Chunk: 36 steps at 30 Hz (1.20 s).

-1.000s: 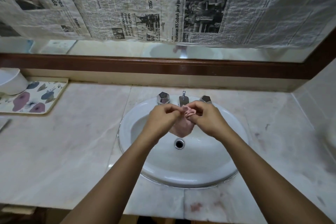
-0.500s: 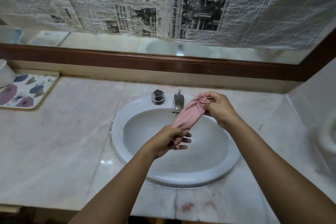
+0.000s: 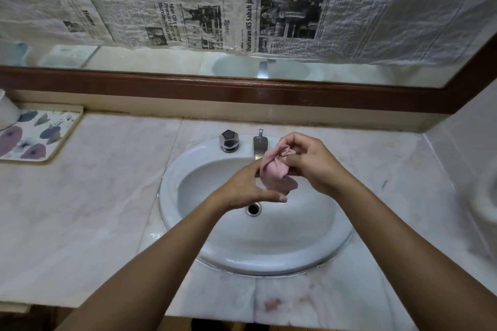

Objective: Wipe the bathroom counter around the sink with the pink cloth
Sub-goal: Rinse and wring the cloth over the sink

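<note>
My right hand [image 3: 309, 164] has the cloth [image 3: 274, 169] bunched up, fingers [image 3: 293, 142] curled and pinching its gathered top against my thumb. The rest of the pink bundle hangs just below those fingertips, over the sink [image 3: 204, 250] and clear of the counter [image 3: 94, 209]. My left hand [image 3: 244, 188] sits just left of the cloth, thumb stretched out under the hanging end and the fingers reaching up along its left side, touching it; whether they grip it I cannot tell, since the cloth hides their tips. Just beyond my right fingertips stands the tap [image 3: 259, 146], partly behind the cloth, and left of it the faceted knob [image 3: 229, 140]. The drain [image 3: 254, 209] lies directly below my left thumb. Well off to the left of both hands, a floral tray [image 3: 32, 137] rests on the counter by the wall. Reddish stains [image 3: 271, 305] mark the counter near its front edge, between my forearms.
</note>
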Each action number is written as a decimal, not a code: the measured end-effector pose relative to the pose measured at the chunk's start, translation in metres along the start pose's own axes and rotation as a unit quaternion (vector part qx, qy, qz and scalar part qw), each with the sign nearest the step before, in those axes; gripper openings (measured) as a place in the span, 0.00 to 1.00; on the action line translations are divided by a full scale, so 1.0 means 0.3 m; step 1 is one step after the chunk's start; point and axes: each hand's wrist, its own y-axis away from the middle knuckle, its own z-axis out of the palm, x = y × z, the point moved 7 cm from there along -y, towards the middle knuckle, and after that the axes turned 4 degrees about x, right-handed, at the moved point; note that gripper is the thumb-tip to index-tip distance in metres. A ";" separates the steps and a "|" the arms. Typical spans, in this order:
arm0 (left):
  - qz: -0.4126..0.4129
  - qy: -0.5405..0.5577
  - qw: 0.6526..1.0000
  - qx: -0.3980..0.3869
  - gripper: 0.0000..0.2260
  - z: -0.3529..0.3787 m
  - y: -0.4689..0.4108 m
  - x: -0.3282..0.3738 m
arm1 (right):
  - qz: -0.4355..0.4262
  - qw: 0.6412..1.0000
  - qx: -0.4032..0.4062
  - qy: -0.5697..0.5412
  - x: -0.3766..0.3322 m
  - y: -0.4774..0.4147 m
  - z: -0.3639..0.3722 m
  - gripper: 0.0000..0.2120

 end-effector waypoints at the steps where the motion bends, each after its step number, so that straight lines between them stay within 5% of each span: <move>1: -0.008 0.018 1.000 0.019 0.27 0.020 -0.010 0.002 | 0.015 0.999 0.015 -0.037 -0.007 -0.009 -0.013 0.13; 4: -0.061 0.043 0.994 0.083 0.06 0.034 -0.019 -0.009 | 0.027 0.991 0.061 -0.114 -0.029 -0.028 -0.081 0.14; 6: -0.103 0.068 0.990 0.065 0.04 0.030 -0.012 -0.034 | 0.018 0.992 0.077 -0.095 -0.032 -0.031 -0.117 0.13; 11: -0.175 0.325 0.927 -0.064 0.21 0.056 0.044 -0.118 | -0.002 0.990 0.144 -0.001 0.037 -0.021 -0.121 0.10; 14: -0.233 0.418 0.878 -0.017 0.29 0.076 0.051 -0.169 | -0.066 0.967 0.197 0.144 0.056 0.010 -0.083 0.11; 16: -0.241 0.478 0.845 0.003 0.32 0.080 0.032 -0.167 | -0.104 0.961 0.156 0.203 0.074 0.049 -0.012 0.11; 18: -0.222 0.498 0.838 -0.002 0.27 0.076 0.019 -0.141 | -0.085 0.969 0.019 0.229 0.121 0.082 0.080 0.18; 20: -0.226 0.489 0.842 0.013 0.20 0.064 0.022 -0.141 | -0.052 0.976 -0.076 0.198 0.157 0.104 0.116 0.27; 24: -0.205 0.388 0.898 -0.029 0.13 0.043 0.026 -0.126 | -0.037 0.996 0.066 0.039 0.122 0.054 -0.033 0.18; 30: -0.162 0.225 0.949 -0.148 0.13 0.051 0.040 -0.004 | -0.052 0.980 -0.078 0.174 0.090 0.040 0.009 0.16; 36: -0.175 0.056 0.979 -0.083 0.08 0.029 0.023 -0.008 | -0.058 0.978 0.044 0.198 0.076 0.036 0.013 0.08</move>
